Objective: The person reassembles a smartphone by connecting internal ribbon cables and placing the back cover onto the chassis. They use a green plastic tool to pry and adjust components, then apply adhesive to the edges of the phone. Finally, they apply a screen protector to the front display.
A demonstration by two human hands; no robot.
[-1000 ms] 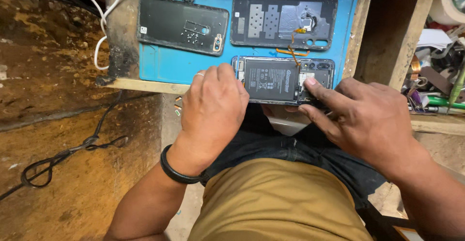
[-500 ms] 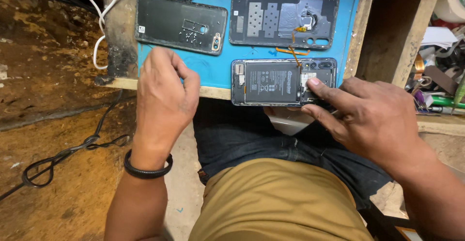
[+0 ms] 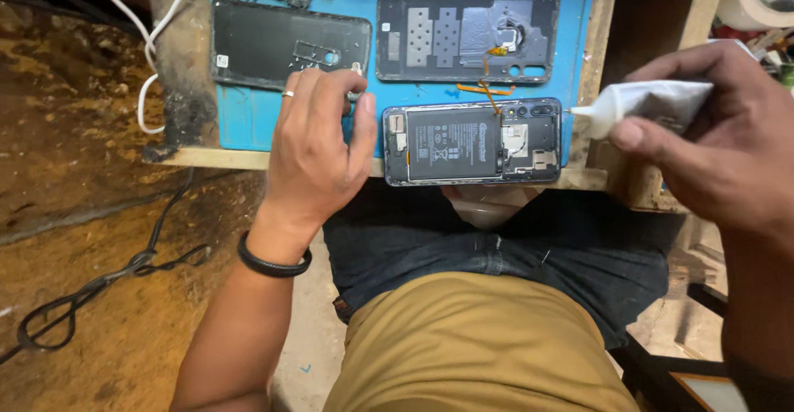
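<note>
An opened phone (image 3: pixel 471 141) lies on the blue mat (image 3: pixel 248 114) at the near edge of the bench, its battery and boards showing. My right hand (image 3: pixel 719 143) holds a white glue tube (image 3: pixel 641 104) just right of the phone, nozzle pointing at the phone's right end. My left hand (image 3: pixel 318 151) rests on the mat left of the phone, fingers curled at the corner of a dark back cover (image 3: pixel 281 44). I cannot make out anything between those fingers.
A second back cover (image 3: pixel 467 38), inner side up with an orange flex cable, lies behind the phone. White cable (image 3: pixel 153 35) and loose parts sit at the mat's far left. A black cord (image 3: pixel 83 296) lies on the dirt floor. Tape and clutter crowd the right.
My left hand has moved off the phone to the left, onto the mat. My right hand has left the phone's right end and now holds a white tube beside it.
</note>
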